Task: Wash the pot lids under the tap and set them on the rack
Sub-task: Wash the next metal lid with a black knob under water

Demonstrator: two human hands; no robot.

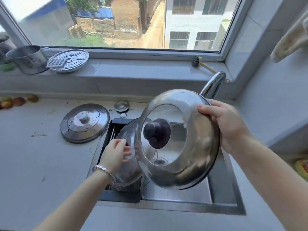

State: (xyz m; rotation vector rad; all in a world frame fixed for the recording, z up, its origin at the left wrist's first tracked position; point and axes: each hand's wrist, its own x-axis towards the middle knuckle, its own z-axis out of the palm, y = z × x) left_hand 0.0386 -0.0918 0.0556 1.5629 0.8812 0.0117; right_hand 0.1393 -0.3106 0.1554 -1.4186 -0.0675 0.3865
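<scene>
My right hand (223,124) grips the rim of a large steel lid (191,172) with a glass centre and a dark knob, holding it tilted above the sink (221,194). A second domed lid (128,167) rests on the black rack (106,135) at the sink's left side, partly hidden behind the held lid. My left hand (115,154) rests on this second lid at its knob, fingers curled; the grip itself is hidden. A third all-steel lid (85,122) lies flat on the counter left of the sink. The tap (215,84) curves up behind the held lid.
On the window sill stand a metal mug (28,59), a perforated steamer plate (68,60) and a small brush (200,64). Fruit (15,101) lies at the counter's far left. A sink plug (122,106) sits behind the rack. A cloth (290,40) hangs at the right.
</scene>
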